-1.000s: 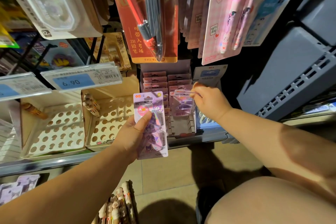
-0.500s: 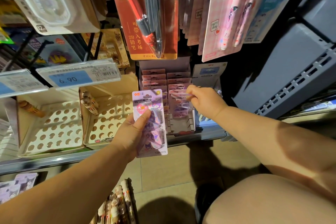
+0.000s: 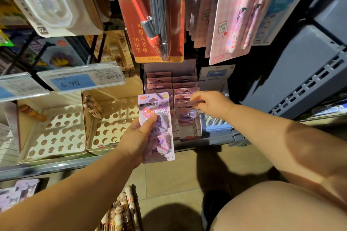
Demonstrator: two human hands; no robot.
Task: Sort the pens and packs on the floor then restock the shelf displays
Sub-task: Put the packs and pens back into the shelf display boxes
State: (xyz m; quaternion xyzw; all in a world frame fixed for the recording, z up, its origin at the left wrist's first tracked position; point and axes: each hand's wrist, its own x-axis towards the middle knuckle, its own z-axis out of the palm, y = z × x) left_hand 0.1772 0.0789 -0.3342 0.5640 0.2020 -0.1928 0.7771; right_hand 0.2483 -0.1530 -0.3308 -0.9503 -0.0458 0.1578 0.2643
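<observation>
Pack [image 3: 185, 116] pinched by right hand [image 3: 211, 106] over display box [image 3: 170, 67], long axis 12-to-6. Left hand [image 3: 138, 134] grips spare pack [image 3: 153, 104]; box lies at 1 o'clock from it, right hand nearer.

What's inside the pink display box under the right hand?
Two columns of clip packs stand in the display box, and the nearest slots are bare. The right hand pinches one of them. Each pack's lower half is hidden by the next.

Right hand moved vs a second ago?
Yes. Against the display box, the right hand and its pinched pack dropped lower and slightly left, toward the front slots.
</observation>
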